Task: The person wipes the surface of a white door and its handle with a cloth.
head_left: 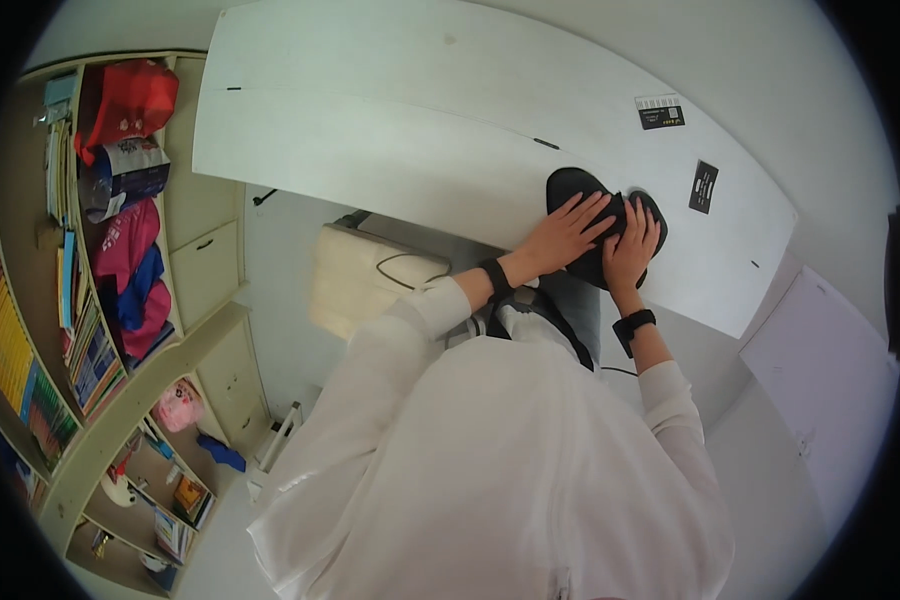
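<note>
A black, soft-looking item (582,186) with two rounded far ends lies at the near edge of the white table; it resembles a pair of shoes, but my hands cover its middle. Across its left part rests my left hand (568,232), fingers pressed onto the top. My right hand (632,250) grips the right part, its fingers pointing away from me and close to the left fingertips. Dark bands circle both wrists. Beyond the item, to the right, lie a black card (703,187) and a black-and-white card (660,112).
The long white table (370,110) stretches across the far side. A cream-coloured chair (365,275) stands left of my legs. Along the left wall, shelves hold books (15,340), a red bag (135,100) and pink cloth (125,245). A pale door-like panel (820,370) is at right.
</note>
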`<state>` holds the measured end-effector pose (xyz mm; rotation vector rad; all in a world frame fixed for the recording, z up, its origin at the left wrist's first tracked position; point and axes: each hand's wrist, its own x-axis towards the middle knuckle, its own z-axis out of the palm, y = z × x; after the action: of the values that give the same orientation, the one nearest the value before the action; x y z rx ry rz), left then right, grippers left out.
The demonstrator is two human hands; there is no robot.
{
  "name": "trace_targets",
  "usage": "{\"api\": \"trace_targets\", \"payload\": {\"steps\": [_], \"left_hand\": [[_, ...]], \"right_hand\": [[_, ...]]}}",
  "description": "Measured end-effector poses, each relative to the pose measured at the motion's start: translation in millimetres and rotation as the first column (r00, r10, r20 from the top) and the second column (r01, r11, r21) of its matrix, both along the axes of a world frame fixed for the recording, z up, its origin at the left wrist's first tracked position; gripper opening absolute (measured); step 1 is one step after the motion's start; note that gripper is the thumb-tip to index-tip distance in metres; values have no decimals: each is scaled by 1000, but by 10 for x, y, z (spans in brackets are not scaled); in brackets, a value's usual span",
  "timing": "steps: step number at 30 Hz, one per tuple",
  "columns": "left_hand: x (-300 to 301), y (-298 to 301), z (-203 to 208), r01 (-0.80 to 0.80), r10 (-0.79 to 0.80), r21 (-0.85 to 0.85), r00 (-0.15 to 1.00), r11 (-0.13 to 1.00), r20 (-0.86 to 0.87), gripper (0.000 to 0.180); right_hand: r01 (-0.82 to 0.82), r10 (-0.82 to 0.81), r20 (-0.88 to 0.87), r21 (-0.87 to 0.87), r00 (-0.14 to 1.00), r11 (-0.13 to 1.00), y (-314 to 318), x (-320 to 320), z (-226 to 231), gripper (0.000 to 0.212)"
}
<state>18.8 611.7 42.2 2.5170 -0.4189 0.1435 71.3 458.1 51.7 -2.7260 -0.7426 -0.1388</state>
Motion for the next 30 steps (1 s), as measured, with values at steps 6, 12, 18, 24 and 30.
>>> {"api": "trace_targets", "payload": {"steps": [6, 12, 18, 24, 30], "left_hand": [[-148, 577, -67, -22, 24, 51, 999, 998, -36, 61], [-699, 1579, -35, -321, 336, 144, 937, 936, -97, 61], [-823, 1542, -20, -428, 458, 257, 886, 866, -69, 57], [-719, 1180, -117, -326, 355, 261, 932, 909, -72, 58], [-426, 285, -191, -135, 151, 195, 986, 971, -68, 59]], "right_hand": [[60, -59, -63, 24, 996, 998, 628, -218, -99, 58], [-108, 130, -150, 144, 980, 984, 1920, -450, -21, 53], [-217, 252, -131, 233, 959, 948, 2029, -502, -23, 51], [-261, 306, -112, 300, 945, 917, 1580, -450, -97, 52], [-90, 111, -160, 136, 981, 987, 531, -337, -34, 53]]}}
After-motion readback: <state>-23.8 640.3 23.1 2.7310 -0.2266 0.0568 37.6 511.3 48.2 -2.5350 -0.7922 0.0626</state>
